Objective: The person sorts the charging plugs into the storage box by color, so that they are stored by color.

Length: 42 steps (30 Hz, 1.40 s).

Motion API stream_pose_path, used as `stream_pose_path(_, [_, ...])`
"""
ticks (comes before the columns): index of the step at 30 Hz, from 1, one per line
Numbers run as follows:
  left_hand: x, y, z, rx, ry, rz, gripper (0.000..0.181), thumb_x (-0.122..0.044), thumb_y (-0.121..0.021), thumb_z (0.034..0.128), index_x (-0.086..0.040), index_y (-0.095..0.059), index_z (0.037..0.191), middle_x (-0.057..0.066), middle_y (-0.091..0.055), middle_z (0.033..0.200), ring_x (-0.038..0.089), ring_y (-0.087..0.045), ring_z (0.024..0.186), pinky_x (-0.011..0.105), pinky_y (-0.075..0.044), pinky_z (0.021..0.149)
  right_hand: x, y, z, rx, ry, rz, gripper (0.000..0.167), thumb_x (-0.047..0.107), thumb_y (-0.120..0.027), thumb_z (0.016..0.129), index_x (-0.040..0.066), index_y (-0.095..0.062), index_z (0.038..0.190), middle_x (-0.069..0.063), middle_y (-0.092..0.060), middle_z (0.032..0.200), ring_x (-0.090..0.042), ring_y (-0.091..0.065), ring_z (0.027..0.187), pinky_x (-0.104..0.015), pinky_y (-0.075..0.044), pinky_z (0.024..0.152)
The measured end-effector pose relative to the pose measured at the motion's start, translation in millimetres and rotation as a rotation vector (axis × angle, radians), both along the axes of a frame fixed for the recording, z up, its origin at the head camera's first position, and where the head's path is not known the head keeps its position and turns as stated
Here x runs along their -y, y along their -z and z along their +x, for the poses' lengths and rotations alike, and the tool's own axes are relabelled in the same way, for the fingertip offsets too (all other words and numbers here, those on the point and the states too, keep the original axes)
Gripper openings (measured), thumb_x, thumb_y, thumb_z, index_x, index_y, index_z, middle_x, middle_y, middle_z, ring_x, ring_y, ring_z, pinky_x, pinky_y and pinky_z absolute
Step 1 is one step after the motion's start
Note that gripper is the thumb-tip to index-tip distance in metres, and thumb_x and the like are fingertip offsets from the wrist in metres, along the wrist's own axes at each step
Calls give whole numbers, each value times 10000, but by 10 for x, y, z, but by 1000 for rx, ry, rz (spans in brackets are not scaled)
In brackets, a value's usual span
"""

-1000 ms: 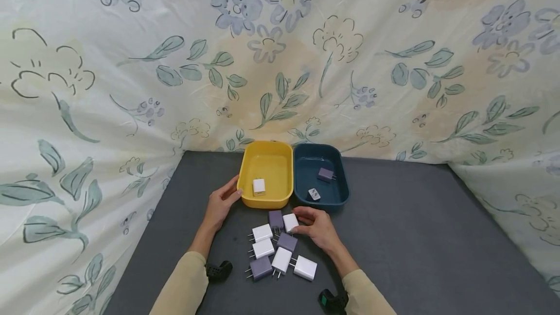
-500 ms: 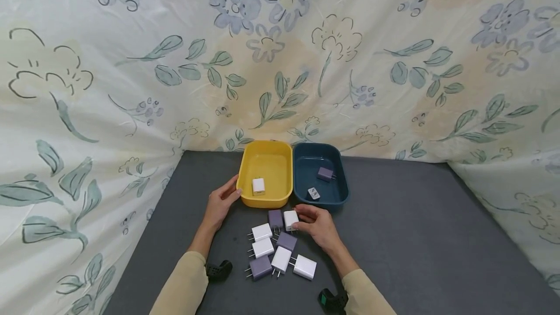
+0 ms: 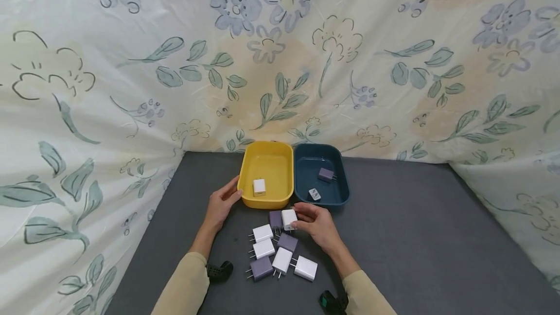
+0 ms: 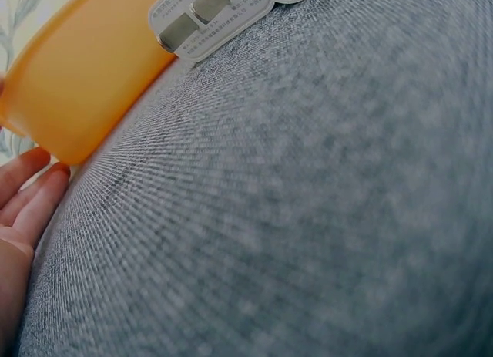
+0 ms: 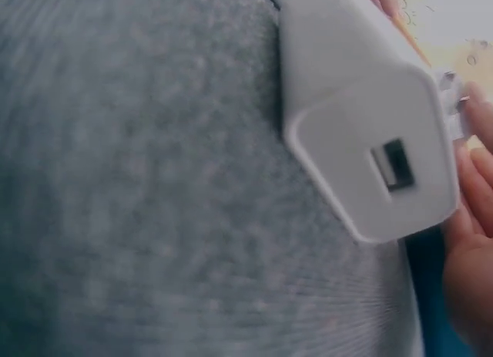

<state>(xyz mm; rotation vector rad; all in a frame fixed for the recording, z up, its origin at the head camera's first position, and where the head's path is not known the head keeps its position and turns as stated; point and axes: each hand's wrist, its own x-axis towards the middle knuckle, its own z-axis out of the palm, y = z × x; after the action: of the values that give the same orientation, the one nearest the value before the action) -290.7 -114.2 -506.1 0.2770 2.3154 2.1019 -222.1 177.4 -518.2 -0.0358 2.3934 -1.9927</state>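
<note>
In the head view, my left hand (image 3: 218, 206) rests against the left side of the yellow bin (image 3: 287, 197), its fingers extended. The left wrist view shows those fingers (image 4: 35, 199) beside the yellow bin (image 4: 73, 102). My right hand (image 3: 318, 227) pinches a white charger (image 3: 288, 218) between thumb and fingers, just in front of the bins and beside a purple charger (image 3: 275, 218). Below lie a purple charger (image 3: 287, 241) and several white ones (image 3: 305, 268). In the right wrist view, my right hand (image 5: 474, 234) holds a small pronged part, partly hidden behind a large near charger (image 5: 347, 164).
One white charger (image 3: 259, 186) lies in the yellow bin. The dark blue bin (image 3: 345, 183) touches its right side and holds a purple charger (image 3: 325, 174) and a small white one (image 3: 314, 194). A flowered cloth (image 3: 341, 86) hangs behind the grey table (image 3: 415, 232).
The white charger at my right fingertips has shifted slightly up and left and changed its tilt, now nearer the purple one. My left hand stays at the yellow bin.
</note>
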Motion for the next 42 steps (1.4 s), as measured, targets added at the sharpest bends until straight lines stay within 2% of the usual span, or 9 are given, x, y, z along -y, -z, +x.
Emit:
stream_pose_path(8, [11,-3,20,1,-12,-15,542,-218,-684,921,-143,-509,1428,137,-551,1415,283,-550,1279,85,-465,880,128,-231,11,-28,-26,-11,494,144,-839,741,125,-676,1208,-82,-681,1215,-202,-667,1084,-259,-554,885])
stream_pose_path(12, [5,-4,20,2,-11,-19,535,-222,-683,921,-159,-515,1425,113,-565,1405,135,-598,1208,102,-474,888,171,-311,-7,-48,-15,-15,513,142,-829,751,97,-661,1234,-67,-680,1211,-196,-666,1080,-250,-550,886])
stream_pose_path(14, [-2,-8,8,-1,-11,-23,535,-227,-682,923,-164,-513,1426,100,-565,1406,120,-596,1205,106,-476,892,184,-337,-33,-58,-7,-31,523,129,-823,756,70,-651,1246,-75,-680,1208,-204,-669,1080,-249,-548,886])
stream_pose_path(16, [-7,-14,-2,-4,-7,-17,538,-230,-683,922,-158,-512,1427,96,-557,1415,137,-592,1221,106,-475,894,193,-356,-57,-67,4,-45,518,120,-817,760,60,-648,1246,-80,-681,1204,-206,-671,1083,-246,-545,888])
stream_pose_path(19, [-13,-19,-7,-8,1,-14,544,-230,-679,925,-146,-502,1433,105,-539,1432,258,-545,1289,98,-471,889,204,-371,-93,-87,30,-57,497,113,-816,759,60,-659,1228,-87,-683,1190,-206,-673,1078,-236,-541,891])
stream_pose_path(21, [-13,-21,-4,-11,9,-2,545,-218,-675,928,-131,-497,1436,121,-529,1439,278,-535,1301,98,-473,888,213,-378,-111,-94,48,-55,495,124,-819,757,66,-662,1223,-80,-684,1187,-201,-671,1078,-229,-538,894])
stream_pose_path(26, [-3,-17,8,-6,12,15,542,-194,-678,924,-114,-500,1431,129,-539,1427,284,-536,1296,107,-483,886,252,-402,-146,-104,86,-68,492,133,-821,760,62,-661,1220,-76,-684,1192,-198,-666,1064,-224,-537,895])
stream_pose_path(33, [-10,1,-2,-11,0,-5,544,-221,-679,925,-127,-503,1431,84,-530,1443,247,-533,1297,107,-476,900,298,-437,-226,-108,161,-98,461,150,-824,765,88,-672,1196,-75,-682,1187,-196,-671,1022,-228,-547,877])
stream_pose_path(42, [-2,5,-5,-7,0,11,538,-205,-684,920,-124,-512,1424,93,-540,1434,262,-538,1291,111,-484,892,347,-510,-306,-119,184,-103,460,180,-826,772,62,-671,1189,-66,-687,1157,-195,-677,1039,-225,-541,878])
